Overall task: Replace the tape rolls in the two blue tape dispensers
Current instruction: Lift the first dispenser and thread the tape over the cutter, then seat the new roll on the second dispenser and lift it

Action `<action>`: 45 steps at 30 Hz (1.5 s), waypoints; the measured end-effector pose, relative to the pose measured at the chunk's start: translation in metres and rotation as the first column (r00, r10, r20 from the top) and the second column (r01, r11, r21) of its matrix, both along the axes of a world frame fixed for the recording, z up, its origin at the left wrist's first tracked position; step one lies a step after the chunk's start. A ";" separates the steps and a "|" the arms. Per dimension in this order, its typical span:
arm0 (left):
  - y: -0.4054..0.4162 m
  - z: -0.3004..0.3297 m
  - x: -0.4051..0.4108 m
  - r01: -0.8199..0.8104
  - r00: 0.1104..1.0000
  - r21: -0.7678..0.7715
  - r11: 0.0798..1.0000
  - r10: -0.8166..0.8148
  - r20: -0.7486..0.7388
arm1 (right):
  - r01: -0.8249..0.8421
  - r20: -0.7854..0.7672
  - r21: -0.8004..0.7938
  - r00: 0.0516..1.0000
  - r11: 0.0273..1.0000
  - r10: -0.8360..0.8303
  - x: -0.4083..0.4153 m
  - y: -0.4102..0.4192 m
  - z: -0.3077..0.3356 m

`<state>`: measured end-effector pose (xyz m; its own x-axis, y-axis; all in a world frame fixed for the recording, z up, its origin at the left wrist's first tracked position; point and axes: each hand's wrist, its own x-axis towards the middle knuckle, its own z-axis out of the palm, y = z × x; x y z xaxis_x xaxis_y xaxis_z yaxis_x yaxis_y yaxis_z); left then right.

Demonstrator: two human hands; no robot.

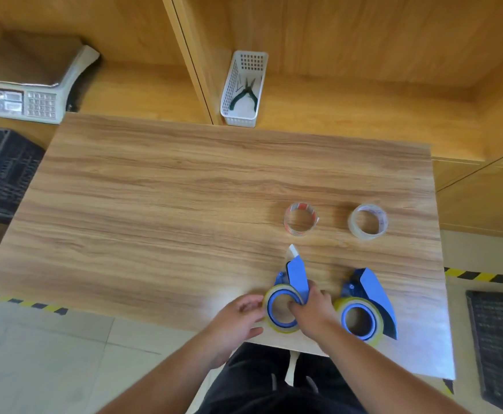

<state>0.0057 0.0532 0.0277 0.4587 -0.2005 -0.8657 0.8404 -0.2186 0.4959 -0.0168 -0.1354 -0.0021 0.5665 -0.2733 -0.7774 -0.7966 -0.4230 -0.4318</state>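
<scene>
Already both hands were on the left blue dispenser point(296, 277) near the front edge of the wooden table point(154, 204): the right hand point(311, 309) gripped its handle with fingers hooked into the core of the yellowish roll point(280, 312), while the left hand point(239, 318) touched that roll's outer rim with loosely curled fingers. Just beside it stood the right blue dispenser point(375, 297), untouched and carrying its own yellowish tape roll point(359, 321), and farther back lay two loose rolls well apart, a red-printed roll point(301, 219) and a clear roll point(368, 221).
</scene>
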 end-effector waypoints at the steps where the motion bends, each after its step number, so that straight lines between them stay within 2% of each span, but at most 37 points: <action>1: 0.000 -0.002 0.000 -0.012 1.000 -0.008 1.000 0.012 -0.009 | -0.026 -0.001 -0.008 1.000 1.000 0.026 0.001 0.001 -0.003; 10: -0.002 -0.021 -0.001 0.002 0.997 -0.042 0.999 -0.006 -0.079 | -0.097 -0.025 -0.061 0.995 0.993 0.095 0.004 0.002 -0.024; 13: -0.002 -0.022 -0.002 0.071 0.994 -0.058 0.996 -0.075 -0.079 | -0.120 -0.021 -0.082 0.993 0.989 0.119 0.003 0.004 -0.028; 20: -0.002 -0.029 -0.004 0.060 0.996 -0.027 0.998 -0.062 -0.065 | -0.144 -0.028 -0.113 0.990 0.983 0.141 0.001 0.007 -0.037; 27: -0.010 -0.024 -0.005 0.078 0.997 -0.017 0.997 -0.078 -0.020 | -0.134 -0.029 -0.033 0.991 0.990 0.133 0.003 -0.001 -0.031; 30: -0.012 -0.024 -0.005 0.115 0.993 0.059 0.992 -0.116 0.011 | -0.125 -0.018 -0.005 0.992 0.992 0.125 0.001 -0.007 -0.026; 32: -0.016 -0.026 -0.004 0.118 0.984 0.254 0.960 -0.148 0.100 | -0.134 -0.004 -0.006 0.991 0.991 0.134 -0.001 -0.014 -0.019; 34: -0.024 -0.021 -0.003 0.136 0.945 0.429 0.893 -0.246 0.213 | -0.119 0.044 -0.023 0.992 0.993 0.120 -0.003 -0.025 -0.007; 35: -0.032 -0.018 -0.003 0.142 0.920 0.464 0.874 -0.290 0.265 | -0.094 0.096 -0.050 0.991 0.994 0.098 -0.006 -0.034 0.000; 39: -0.074 -0.010 -0.007 0.279 0.797 0.430 0.859 -0.457 0.396 | 0.054 0.297 -0.221 0.955 0.974 0.015 -0.021 -0.079 0.013; 43: -0.128 -0.013 -0.016 0.434 0.664 0.460 0.775 -0.620 0.418 | 0.151 0.235 -0.327 0.969 0.933 -0.074 -0.039 -0.128 0.011; 45: -0.150 -0.015 -0.017 0.459 0.616 0.520 0.721 -0.680 0.399 | 0.143 0.153 -0.288 0.983 0.947 -0.102 -0.046 -0.143 0.006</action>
